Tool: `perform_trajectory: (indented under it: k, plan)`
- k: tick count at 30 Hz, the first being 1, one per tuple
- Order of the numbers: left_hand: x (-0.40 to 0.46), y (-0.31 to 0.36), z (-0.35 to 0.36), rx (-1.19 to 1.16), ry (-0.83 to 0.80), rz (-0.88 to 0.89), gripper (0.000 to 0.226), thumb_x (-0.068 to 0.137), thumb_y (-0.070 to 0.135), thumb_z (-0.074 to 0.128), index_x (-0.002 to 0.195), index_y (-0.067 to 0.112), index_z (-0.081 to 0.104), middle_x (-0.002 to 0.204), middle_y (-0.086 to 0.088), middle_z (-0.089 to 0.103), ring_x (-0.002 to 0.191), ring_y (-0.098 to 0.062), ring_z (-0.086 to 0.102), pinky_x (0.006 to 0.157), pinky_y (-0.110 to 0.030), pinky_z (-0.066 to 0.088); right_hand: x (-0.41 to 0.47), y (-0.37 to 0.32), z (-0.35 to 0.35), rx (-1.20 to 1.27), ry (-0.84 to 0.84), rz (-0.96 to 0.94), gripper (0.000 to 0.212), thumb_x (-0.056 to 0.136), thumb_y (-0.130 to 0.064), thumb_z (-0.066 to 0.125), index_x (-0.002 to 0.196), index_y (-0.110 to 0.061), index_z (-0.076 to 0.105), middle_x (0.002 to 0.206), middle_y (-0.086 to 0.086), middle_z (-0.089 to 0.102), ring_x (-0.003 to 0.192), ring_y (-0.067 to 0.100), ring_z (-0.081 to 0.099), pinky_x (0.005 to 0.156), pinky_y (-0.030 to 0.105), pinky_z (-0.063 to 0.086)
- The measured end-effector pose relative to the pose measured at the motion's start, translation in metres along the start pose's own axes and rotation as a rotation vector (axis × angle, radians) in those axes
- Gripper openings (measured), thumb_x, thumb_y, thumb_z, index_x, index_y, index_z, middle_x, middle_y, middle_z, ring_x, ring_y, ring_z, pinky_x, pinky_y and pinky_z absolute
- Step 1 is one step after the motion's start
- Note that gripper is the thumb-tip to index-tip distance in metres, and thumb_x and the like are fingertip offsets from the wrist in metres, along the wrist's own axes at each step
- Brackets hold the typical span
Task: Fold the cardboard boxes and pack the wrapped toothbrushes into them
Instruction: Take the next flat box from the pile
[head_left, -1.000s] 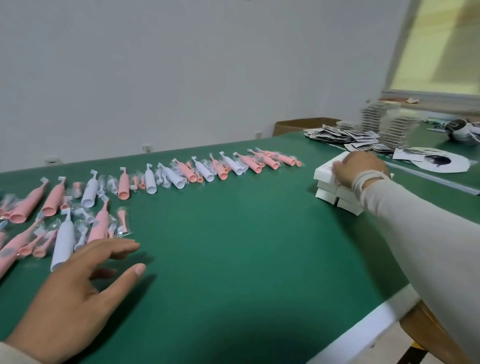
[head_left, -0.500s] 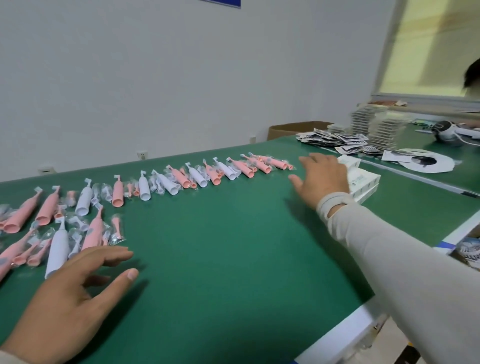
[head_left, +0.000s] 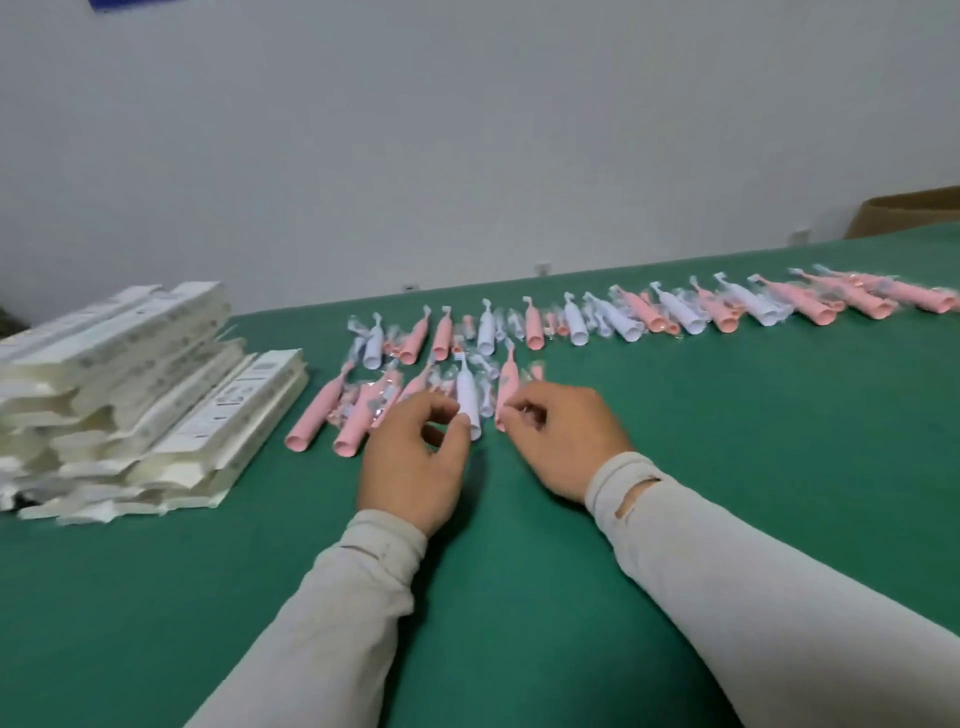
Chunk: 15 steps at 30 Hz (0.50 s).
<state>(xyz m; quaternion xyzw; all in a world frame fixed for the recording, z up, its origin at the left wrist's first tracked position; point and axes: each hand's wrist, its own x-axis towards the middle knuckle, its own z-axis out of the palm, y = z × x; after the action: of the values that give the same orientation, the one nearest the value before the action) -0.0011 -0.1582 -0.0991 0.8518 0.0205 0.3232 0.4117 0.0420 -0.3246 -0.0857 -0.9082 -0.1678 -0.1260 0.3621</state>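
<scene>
Two hands: in the head view both reach to the near row of wrapped toothbrushes on the green bench (head_left: 675, 467).
Left hand (head_left: 415, 457): fingers curled, thumb and forefinger close around the base of the white toothbrush (head_left: 466, 397); it seems to pinch it, though the contact is partly hidden.
Right hand (head_left: 563, 441): fingers curled at the base of a pink toothbrush (head_left: 505, 389); it appears to pinch the wrapper, but I cannot tell for sure.
Toothbrushes: the far row (head_left: 675, 314) lies further back, running to the right; the near ones lie just beside each other, some touching.
Boxes: the flat cardboard boxes (head_left: 156, 395) lie stacked at the left, not yet folded.
Risk, wrappers: the clear film is probably slippery, so a pinch on film alone can let the brush slide out.
Risk, neighbours: lifting one can drag the loose small pieces next to it.
Risk, stack: the pile looks uneven; pulling a lower box can make it slide.
</scene>
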Motion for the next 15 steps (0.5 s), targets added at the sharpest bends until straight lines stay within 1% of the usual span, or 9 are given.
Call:
perform_trajectory:
  k: [3,4,6,8,10,12,13,15]
  plan:
    - [-0.002,0.0,-0.004,0.022,0.019,-0.031,0.004,0.082,0.038,0.061,0.084,0.035,0.059,0.085,0.019,0.063,0.075,-0.002,0.059,0.073,-0.026,0.051,-0.002,0.014,0.001,0.051,0.02,-0.033,0.009,0.087,-0.041,0.066,0.083,-0.034,0.07,0.07,-0.01,0.067,0.068,0.016,0.062,0.071,0.036,0.055]
    - [-0.002,0.0,-0.005,0.037,0.019,-0.034,0.006,0.081,0.039,0.059,0.086,0.035,0.059,0.086,0.019,0.062,0.075,-0.002,0.058,0.075,-0.029,0.052,-0.002,0.015,0.0,0.084,0.032,-0.039,0.007,0.086,-0.04,0.068,0.079,-0.039,0.068,0.068,-0.011,0.067,0.067,0.015,0.062,0.071,0.036,0.055]
    - [-0.003,0.001,-0.006,0.075,0.009,-0.039,0.008,0.083,0.039,0.059,0.09,0.036,0.057,0.089,0.02,0.059,0.077,-0.003,0.058,0.077,-0.032,0.053,0.0,0.012,0.0,0.143,0.061,-0.058,0.014,0.085,-0.035,0.071,0.077,-0.046,0.067,0.067,-0.013,0.067,0.067,0.012,0.063,0.071,0.034,0.054]
    - [-0.004,0.002,-0.01,0.104,-0.007,-0.045,0.011,0.087,0.034,0.063,0.097,0.034,0.059,0.093,0.02,0.057,0.08,-0.004,0.058,0.081,-0.034,0.053,0.0,0.007,0.001,0.175,0.055,-0.075,0.012,0.085,-0.033,0.071,0.077,-0.042,0.069,0.067,-0.015,0.067,0.066,0.009,0.062,0.071,0.034,0.054]
    - [-0.002,0.004,-0.021,0.146,0.006,-0.031,0.018,0.089,0.031,0.065,0.107,0.027,0.063,0.101,0.016,0.058,0.09,-0.009,0.058,0.087,-0.034,0.051,-0.001,0.004,0.001,0.186,0.029,-0.089,0.01,0.085,-0.033,0.071,0.075,-0.035,0.07,0.067,-0.014,0.067,0.066,0.01,0.062,0.073,0.036,0.055]
    - [0.011,0.007,-0.045,0.23,0.087,0.033,0.023,0.091,0.03,0.064,0.113,0.023,0.065,0.11,0.011,0.06,0.104,-0.013,0.057,0.093,-0.031,0.046,-0.002,0.002,-0.001,0.182,0.01,-0.097,0.011,0.086,-0.034,0.07,0.075,-0.035,0.07,0.069,-0.016,0.068,0.068,0.01,0.063,0.073,0.036,0.055]
    - [0.021,0.007,-0.062,0.301,0.143,0.073,0.026,0.092,0.029,0.063,0.116,0.021,0.065,0.115,0.007,0.062,0.11,-0.016,0.055,0.095,-0.03,0.042,-0.002,0.001,-0.002,0.188,0.007,-0.097,0.012,0.086,-0.034,0.07,0.074,-0.036,0.07,0.07,-0.018,0.068,0.069,0.009,0.063,0.074,0.035,0.054]
    - [0.047,0.004,-0.103,0.507,0.243,0.116,0.035,0.092,0.027,0.062,0.125,0.014,0.062,0.127,-0.003,0.061,0.12,-0.024,0.051,0.103,-0.033,0.036,-0.002,0.001,-0.004,0.2,0.009,-0.095,0.015,0.087,-0.034,0.07,0.072,-0.037,0.069,0.071,-0.019,0.068,0.07,0.007,0.063,0.073,0.033,0.053]
